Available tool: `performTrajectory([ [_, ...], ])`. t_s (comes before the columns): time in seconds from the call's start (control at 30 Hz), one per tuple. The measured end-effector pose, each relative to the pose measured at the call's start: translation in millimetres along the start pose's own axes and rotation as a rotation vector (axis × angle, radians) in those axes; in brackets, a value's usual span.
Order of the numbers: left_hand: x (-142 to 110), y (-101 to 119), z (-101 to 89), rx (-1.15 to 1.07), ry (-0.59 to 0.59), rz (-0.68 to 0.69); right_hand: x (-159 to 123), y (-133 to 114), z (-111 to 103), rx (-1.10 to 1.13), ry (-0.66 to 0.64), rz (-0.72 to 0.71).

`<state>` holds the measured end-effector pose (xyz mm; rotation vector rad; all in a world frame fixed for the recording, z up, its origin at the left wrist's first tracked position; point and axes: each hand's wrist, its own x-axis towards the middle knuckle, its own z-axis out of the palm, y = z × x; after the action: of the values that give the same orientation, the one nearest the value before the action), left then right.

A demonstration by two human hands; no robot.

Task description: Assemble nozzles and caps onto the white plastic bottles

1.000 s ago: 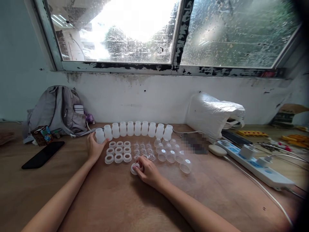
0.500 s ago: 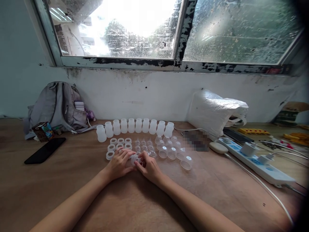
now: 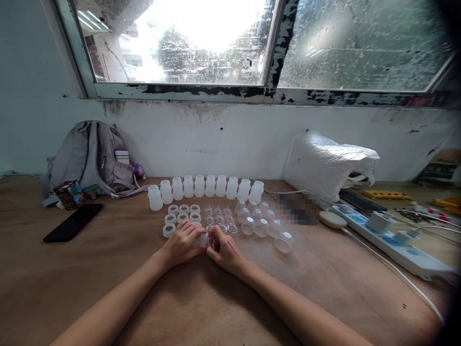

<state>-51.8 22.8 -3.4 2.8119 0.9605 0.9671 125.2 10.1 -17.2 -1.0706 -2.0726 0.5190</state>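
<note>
Close together in front of the parts, my left hand and my right hand meet over the table. A ribbed, translucent screw ring is gripped in my left hand. My right fingers are closed at its right side on a small clear piece that looks like a bottle nipple, mostly hidden by the fingers. Just beyond lie rows of white screw rings, with clear nipples beside them. Clear dome caps stand to the right. Behind them a curved row of frosted baby bottles stands upright.
A black phone, a small carton and a grey backpack are on the left. To the right are a white plastic bag, a power strip with cables, and a whitish rounded device.
The screw ring has turned in my hands, so its ribbed side now shows. My left fingers have come further around it. The whole view has shifted slightly.
</note>
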Motion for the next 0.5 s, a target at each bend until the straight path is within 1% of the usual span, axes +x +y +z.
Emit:
performTrajectory([
  [0.17, 1.2, 2.4, -1.0, -0.012, -0.051, -0.045, 0.5, 1.9, 2.1, 0.003, -0.011, -0.018],
  [0.37, 2.0, 7.2, -4.8, -0.071, -0.058, -0.040, 1.5, 0.8, 1.8, 0.001, -0.010, -0.033],
  [0.5, 1.9, 7.8, -7.8, -0.041, -0.051, -0.017, 1.1, -1.1, 0.7, -0.004, -0.027, -0.025],
])
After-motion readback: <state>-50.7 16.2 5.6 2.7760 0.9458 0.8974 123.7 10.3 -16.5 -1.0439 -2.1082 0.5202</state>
